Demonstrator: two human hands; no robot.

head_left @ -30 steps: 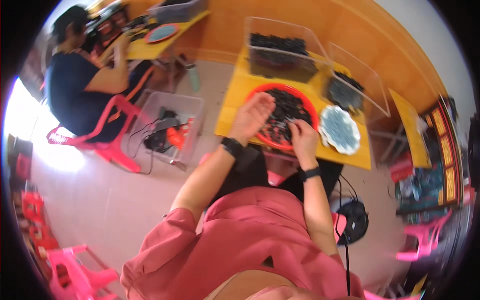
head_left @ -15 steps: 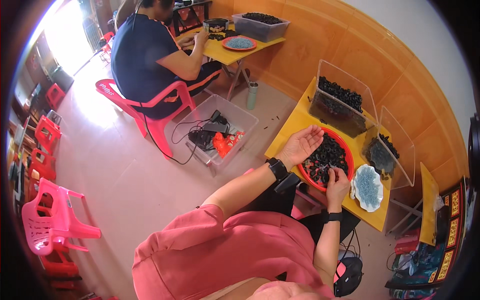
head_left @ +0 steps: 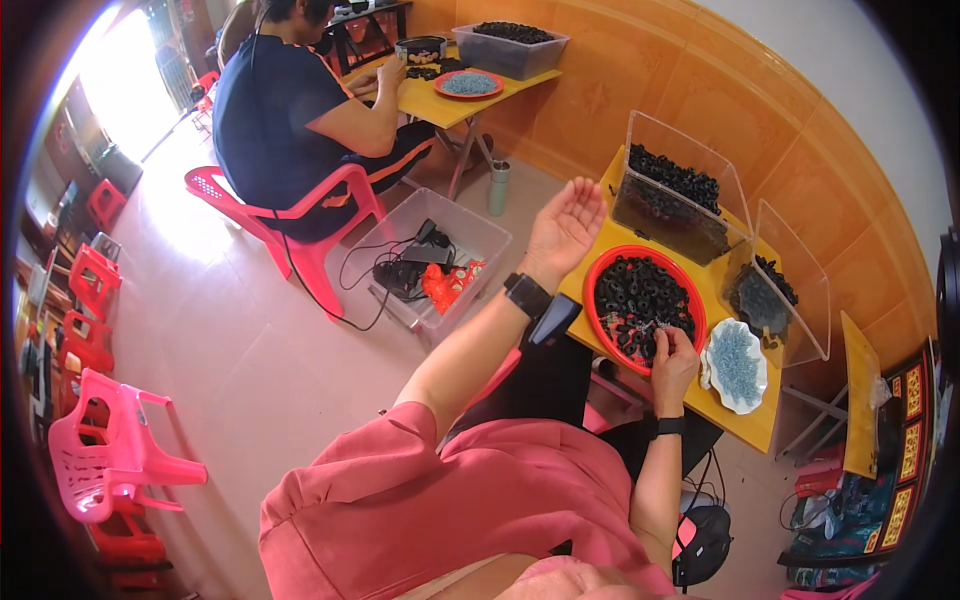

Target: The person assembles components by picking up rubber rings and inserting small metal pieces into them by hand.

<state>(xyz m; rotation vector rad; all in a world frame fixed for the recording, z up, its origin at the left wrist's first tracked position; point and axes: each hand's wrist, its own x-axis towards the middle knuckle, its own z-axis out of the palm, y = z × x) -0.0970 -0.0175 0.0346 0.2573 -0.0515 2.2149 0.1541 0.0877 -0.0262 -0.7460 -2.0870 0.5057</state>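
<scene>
head view: a red tray point(head_left: 589, 295) full of black rings point(head_left: 645, 285) sits on a yellow desk point(head_left: 740, 425). behind the tray stands a clear bin point(head_left: 668, 225) of black pieces, and right of that, a second clear bin point(head_left: 800, 262). just right of the tray is a white dish point(head_left: 748, 404) of small blue-grey pieces. well left of the tray are a box point(head_left: 490, 225) of cables and a co-worker point(head_left: 280, 110) on a pink chair point(head_left: 325, 245). the rings lie beneath the right hand's point(head_left: 675, 365) fingertips, which pinch together over the tray's near right edge; what they grip is too small to tell. left of the tray, the left hand point(head_left: 566, 232) is raised and open, palm up.
</scene>
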